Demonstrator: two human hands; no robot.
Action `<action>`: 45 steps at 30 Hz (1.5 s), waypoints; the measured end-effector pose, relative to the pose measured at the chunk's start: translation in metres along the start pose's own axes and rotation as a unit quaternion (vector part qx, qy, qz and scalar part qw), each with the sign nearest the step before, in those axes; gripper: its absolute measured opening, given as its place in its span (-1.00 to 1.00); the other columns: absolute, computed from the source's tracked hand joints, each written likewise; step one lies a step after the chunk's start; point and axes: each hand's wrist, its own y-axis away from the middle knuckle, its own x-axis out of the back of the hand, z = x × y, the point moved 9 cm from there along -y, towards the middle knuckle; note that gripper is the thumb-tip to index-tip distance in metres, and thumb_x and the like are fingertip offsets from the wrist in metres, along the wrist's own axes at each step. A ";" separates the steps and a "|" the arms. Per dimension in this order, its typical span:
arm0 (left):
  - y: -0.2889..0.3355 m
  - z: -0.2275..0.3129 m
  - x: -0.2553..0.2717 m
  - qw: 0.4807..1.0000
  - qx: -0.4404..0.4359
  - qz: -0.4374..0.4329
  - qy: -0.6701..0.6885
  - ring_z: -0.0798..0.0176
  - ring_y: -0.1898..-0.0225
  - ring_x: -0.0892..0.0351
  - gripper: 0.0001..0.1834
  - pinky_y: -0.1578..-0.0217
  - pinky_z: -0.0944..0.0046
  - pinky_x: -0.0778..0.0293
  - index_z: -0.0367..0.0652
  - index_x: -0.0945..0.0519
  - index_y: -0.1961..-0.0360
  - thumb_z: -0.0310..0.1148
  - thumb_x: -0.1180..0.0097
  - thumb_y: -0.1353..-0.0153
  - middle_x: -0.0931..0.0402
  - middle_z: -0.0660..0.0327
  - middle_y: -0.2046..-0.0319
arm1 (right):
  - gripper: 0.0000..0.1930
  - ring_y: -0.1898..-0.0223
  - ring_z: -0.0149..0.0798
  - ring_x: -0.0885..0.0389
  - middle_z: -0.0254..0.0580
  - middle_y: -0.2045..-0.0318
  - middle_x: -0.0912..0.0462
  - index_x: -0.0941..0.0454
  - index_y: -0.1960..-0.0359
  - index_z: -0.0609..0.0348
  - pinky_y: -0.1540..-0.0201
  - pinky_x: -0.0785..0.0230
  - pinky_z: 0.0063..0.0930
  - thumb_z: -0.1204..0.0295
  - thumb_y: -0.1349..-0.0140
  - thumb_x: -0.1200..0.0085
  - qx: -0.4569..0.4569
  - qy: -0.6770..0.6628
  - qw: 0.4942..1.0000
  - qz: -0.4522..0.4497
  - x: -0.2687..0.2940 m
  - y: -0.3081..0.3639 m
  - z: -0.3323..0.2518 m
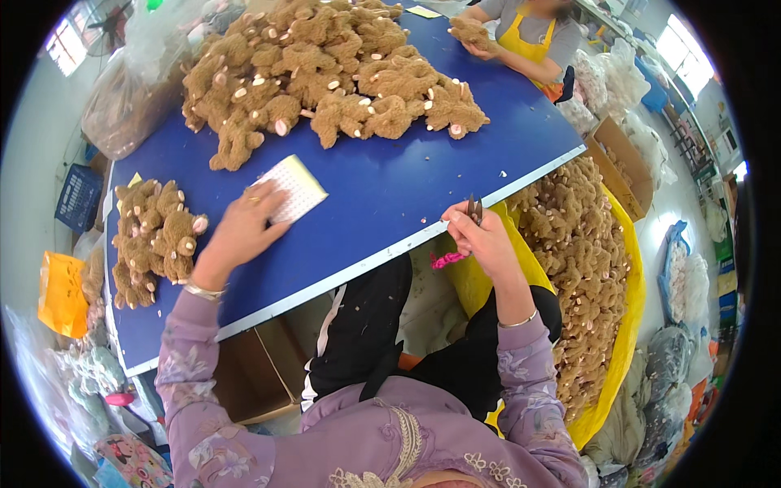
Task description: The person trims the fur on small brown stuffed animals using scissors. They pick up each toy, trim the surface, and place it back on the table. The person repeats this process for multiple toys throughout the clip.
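Over the near left of the blue table (407, 191), my left hand (248, 220) has its fingers on the left edge of a small white pad of paper (297, 189) with a printed grid and a yellowish edge. My right hand (482, 241) is closed around small thread snips (474, 210) at the table's front edge, their dark blades pointing up and away. A bright pink twisted cord (446, 260) hangs below that hand. Brown plush toys (325, 65) with pale ears or feet form a big heap across the table, and a smaller pile (154, 240) lies left of my left hand.
A yellow-lined container (622, 325) full of brown plush toys stands at my right, beside a cardboard box (622, 167). Across the table a person in a yellow apron (525, 45) holds a plush toy. A blue crate (80, 198) and clear bags (126, 102) stand left.
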 end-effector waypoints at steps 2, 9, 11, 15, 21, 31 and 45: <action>0.010 -0.021 0.018 0.992 0.094 -0.073 -0.036 -0.10 -0.22 -0.29 -0.52 -0.22 0.00 -0.20 -0.18 -0.53 -0.04 -0.14 -0.11 -0.14 -0.42 -0.02 -0.11 | -0.82 0.66 -0.63 -0.22 -0.44 0.59 -0.41 -0.51 0.30 0.25 0.63 -0.05 -0.70 0.36 -0.30 0.00 0.004 0.017 1.000 0.017 0.015 -0.011 -0.004; -0.103 0.063 0.030 0.996 -0.023 0.086 -0.004 -0.12 -0.25 -0.18 -0.31 -0.25 0.04 -0.16 -0.19 -0.32 -0.20 -0.31 -0.24 -0.01 -0.27 -0.04 -0.19 | -0.80 0.66 -0.60 -0.26 -0.42 0.60 -0.41 -0.52 0.34 0.24 0.63 -0.11 -0.69 0.34 -0.30 -0.01 0.036 -0.012 0.999 0.020 0.030 -0.053 -0.011; -0.137 0.068 0.024 0.987 -0.004 0.158 -0.037 -0.15 -0.23 -0.21 -0.28 -0.22 0.04 -0.21 -0.17 -0.31 -0.20 -0.31 -0.26 0.03 -0.29 -0.04 -0.18 | -0.81 0.65 -0.59 -0.30 -0.41 0.60 -0.41 -0.52 0.34 0.24 0.62 -0.16 -0.68 0.35 -0.29 -0.02 0.045 -0.020 0.998 0.049 0.041 -0.052 -0.007; -0.188 -0.009 -0.039 0.988 0.121 0.098 0.022 -0.14 -0.14 -0.33 -0.31 -0.15 0.04 -0.30 -0.17 -0.33 -0.18 -0.32 -0.24 0.04 -0.38 -0.06 -0.11 | -0.84 0.62 -0.63 -0.25 -0.53 0.61 -0.40 -0.53 0.41 0.24 0.58 -0.11 -0.69 0.39 -0.20 -0.14 0.089 0.009 0.993 0.075 0.055 -0.045 -0.017; -0.152 0.035 0.009 0.881 0.145 0.268 0.363 0.33 0.27 -0.57 -0.59 0.24 0.38 -0.49 -0.27 -0.43 0.02 -0.57 -0.18 -0.07 -0.59 0.15 0.23 | -0.66 0.63 -0.62 -0.22 -0.53 0.69 -0.35 -0.48 0.59 0.20 0.60 -0.06 -0.65 0.22 -0.20 -0.17 0.109 0.094 0.982 0.122 0.082 -0.038 -0.022; -0.132 0.199 -0.007 0.934 -0.163 0.188 0.255 -0.06 -0.13 -0.32 -0.33 -0.16 0.11 -0.29 -0.20 -0.39 -0.10 -0.76 -0.01 0.18 -0.35 0.02 -0.09 | -0.69 0.65 -0.63 -0.23 -0.44 0.53 -0.45 -0.46 0.15 0.19 0.65 -0.07 -0.72 0.26 -0.19 -0.17 0.077 -0.084 0.993 -0.020 0.022 -0.040 -0.017; -0.135 0.126 -0.057 0.716 0.152 0.126 0.670 0.44 0.16 -0.46 -0.58 0.23 0.44 -0.32 -0.21 -0.47 0.00 -0.09 0.17 -0.36 -0.55 0.26 0.16 | -0.78 0.61 -0.63 -0.28 -0.47 0.49 -0.47 -0.51 0.17 0.20 0.63 -0.14 -0.67 0.47 -0.13 -0.12 0.083 -0.133 0.983 0.100 0.036 -0.049 -0.015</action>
